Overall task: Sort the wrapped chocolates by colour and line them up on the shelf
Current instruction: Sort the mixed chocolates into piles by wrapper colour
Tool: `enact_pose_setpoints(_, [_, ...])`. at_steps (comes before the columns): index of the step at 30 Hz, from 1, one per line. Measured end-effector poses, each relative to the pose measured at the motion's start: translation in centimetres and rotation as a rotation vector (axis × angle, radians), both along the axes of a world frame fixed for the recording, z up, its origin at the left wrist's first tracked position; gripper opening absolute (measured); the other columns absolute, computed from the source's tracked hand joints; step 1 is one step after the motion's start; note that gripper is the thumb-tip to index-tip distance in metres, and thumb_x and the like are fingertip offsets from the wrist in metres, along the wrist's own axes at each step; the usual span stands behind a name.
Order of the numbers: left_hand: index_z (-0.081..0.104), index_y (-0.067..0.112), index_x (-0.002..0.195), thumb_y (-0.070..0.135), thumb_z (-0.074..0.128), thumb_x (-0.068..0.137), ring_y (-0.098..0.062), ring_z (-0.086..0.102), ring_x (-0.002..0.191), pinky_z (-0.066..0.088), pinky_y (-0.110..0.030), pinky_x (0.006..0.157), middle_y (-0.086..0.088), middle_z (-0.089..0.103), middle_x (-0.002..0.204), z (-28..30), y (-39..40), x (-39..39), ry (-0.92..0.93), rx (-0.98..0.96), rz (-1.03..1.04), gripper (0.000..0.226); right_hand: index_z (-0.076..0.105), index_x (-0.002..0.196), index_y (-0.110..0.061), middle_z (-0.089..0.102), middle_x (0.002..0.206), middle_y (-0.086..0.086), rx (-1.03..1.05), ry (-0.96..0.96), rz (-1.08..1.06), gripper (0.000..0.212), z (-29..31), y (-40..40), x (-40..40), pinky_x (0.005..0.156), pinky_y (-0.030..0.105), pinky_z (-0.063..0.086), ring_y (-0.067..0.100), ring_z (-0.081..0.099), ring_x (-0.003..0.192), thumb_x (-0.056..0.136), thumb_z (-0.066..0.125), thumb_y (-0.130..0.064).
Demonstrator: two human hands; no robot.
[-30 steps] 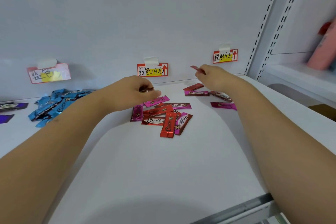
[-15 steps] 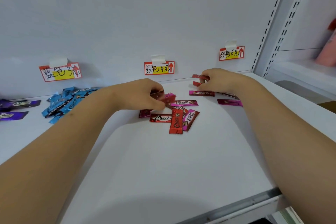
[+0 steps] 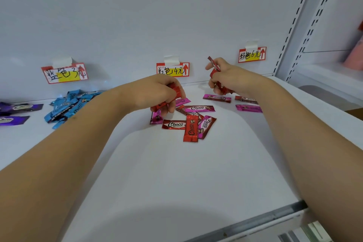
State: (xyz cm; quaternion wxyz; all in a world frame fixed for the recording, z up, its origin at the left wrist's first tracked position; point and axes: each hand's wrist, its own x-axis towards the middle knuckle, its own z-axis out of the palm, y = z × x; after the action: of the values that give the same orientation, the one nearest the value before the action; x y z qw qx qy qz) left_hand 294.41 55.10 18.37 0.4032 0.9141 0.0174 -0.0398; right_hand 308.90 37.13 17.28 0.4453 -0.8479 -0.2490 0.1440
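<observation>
A mixed pile of red and pink wrapped chocolates [image 3: 191, 122] lies on the white shelf [image 3: 176, 179] below the middle price tag. My left hand [image 3: 155, 94] hovers over the pile's left edge and grips red chocolates [image 3: 175, 90]. My right hand [image 3: 227, 77] is lifted near the back wall and holds red chocolates [image 3: 214, 65], one sticking up. Three pink chocolates [image 3: 217, 98] lie apart under the right tag. Blue chocolates [image 3: 66, 106] are heaped at the left, purple ones [image 3: 15, 112] at the far left edge.
Three handwritten price tags hang on the back wall: left [image 3: 64, 73], middle [image 3: 172, 69], right [image 3: 252, 54]. A slotted upright post [image 3: 290, 31] bounds the shelf on the right. The shelf's metal front rail [image 3: 255, 222] runs at the bottom.
My right hand has risen off the shelf with red chocolates in it. My left hand stays over the pile with red chocolates. The camera has shifted slightly.
</observation>
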Motion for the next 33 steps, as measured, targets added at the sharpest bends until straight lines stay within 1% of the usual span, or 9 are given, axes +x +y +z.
enact_pose_setpoints(2, [0.064,0.012,0.101,-0.001,0.044,0.088,-0.014,0.048,0.051,0.034,-0.022,0.047,-0.003,0.057,0.068,-0.1,-0.2,0.0,0.036,0.062,0.012,0.026,0.052,0.115,-0.021,0.053,0.083,0.005,-0.049,-0.036,0.026,0.035,-0.1,0.3,-0.2,0.060,0.028,0.043,0.015,0.054,0.058,0.094,0.034,-0.001])
enact_pose_setpoints(4, [0.065,0.017,0.096,0.022,0.057,0.093,-0.011,0.047,0.058,0.036,-0.023,0.056,0.004,0.052,0.069,0.0,-0.4,-0.1,0.050,0.205,0.000,0.010,0.056,0.102,-0.019,0.049,0.078,0.003,-0.100,-0.084,0.038,0.029,-0.2,0.6,-0.4,0.057,0.025,0.040,0.013,0.051,0.057,0.094,0.033,-0.003])
enact_pose_setpoints(7, [0.064,0.017,0.092,0.064,0.065,0.079,-0.013,0.049,0.071,0.037,-0.027,0.067,0.005,0.052,0.076,0.2,-0.6,-0.1,0.054,0.433,-0.078,0.050,0.057,0.094,-0.018,0.048,0.080,0.000,-0.188,-0.200,0.028,0.024,-0.3,0.7,-0.6,0.062,0.028,0.043,0.016,0.046,0.066,0.098,0.035,-0.012])
enact_pose_setpoints(9, [0.066,0.017,0.094,0.071,0.066,0.071,-0.013,0.048,0.070,0.035,-0.026,0.064,0.005,0.051,0.075,0.3,-1.1,-0.3,0.088,0.490,-0.111,0.059,0.059,0.096,-0.017,0.049,0.079,-0.004,-0.215,-0.271,0.034,0.021,-0.3,0.8,-0.7,0.061,0.026,0.040,0.014,0.044,0.068,0.099,0.039,-0.016])
enact_pose_setpoints(13, [0.067,0.018,0.096,0.062,0.073,0.073,-0.011,0.046,0.063,0.034,-0.025,0.060,0.007,0.049,0.067,0.3,-1.4,-0.5,0.136,0.500,-0.169,0.051,0.061,0.099,-0.016,0.053,0.080,-0.005,-0.286,-0.341,0.125,0.021,-0.3,1.1,-1.0,0.061,0.023,0.036,0.012,0.047,0.070,0.097,0.054,-0.036])
enact_pose_setpoints(17, [0.066,0.014,0.093,0.049,0.075,0.079,-0.011,0.045,0.061,0.034,-0.025,0.061,0.009,0.049,0.063,0.3,-0.9,-0.5,0.112,0.455,-0.194,0.038,0.065,0.095,-0.031,0.062,0.083,-0.004,-0.525,-0.267,0.293,0.037,0.4,0.6,-2.2,0.063,0.027,0.042,0.012,0.052,0.069,0.080,0.065,-0.064])
enact_pose_setpoints(22, [0.052,0.029,0.069,0.033,0.076,0.082,-0.005,0.045,0.052,0.035,-0.019,0.057,0.013,0.047,0.057,0.1,-0.3,-0.3,0.092,0.435,-0.200,0.028,0.061,0.083,-0.026,0.060,0.078,-0.004,-0.679,-0.198,0.390,0.030,1.2,-0.1,-2.1,0.065,0.028,0.042,0.016,0.050,0.071,0.078,0.075,-0.052])
enact_pose_setpoints(27, [0.050,0.034,0.071,0.025,0.072,0.086,-0.002,0.051,0.054,0.037,-0.009,0.050,0.013,0.053,0.065,0.1,-0.2,-0.1,0.067,0.429,-0.189,0.029,0.061,0.088,-0.024,0.060,0.088,0.000,-0.739,-0.178,0.303,0.025,1.7,-1.3,-1.2,0.068,0.030,0.045,0.017,0.051,0.074,0.080,0.077,-0.041])
enact_pose_setpoints(33, [0.057,0.021,0.092,0.024,0.072,0.081,-0.012,0.051,0.071,0.039,-0.022,0.063,0.006,0.054,0.081,0.0,-0.1,-0.4,0.085,0.471,-0.201,0.019,0.064,0.092,-0.031,0.060,0.090,-0.006,-0.713,-0.309,0.304,0.046,1.8,-0.1,-2.8,0.069,0.029,0.043,0.013,0.055,0.079,0.069,0.069,-0.072])
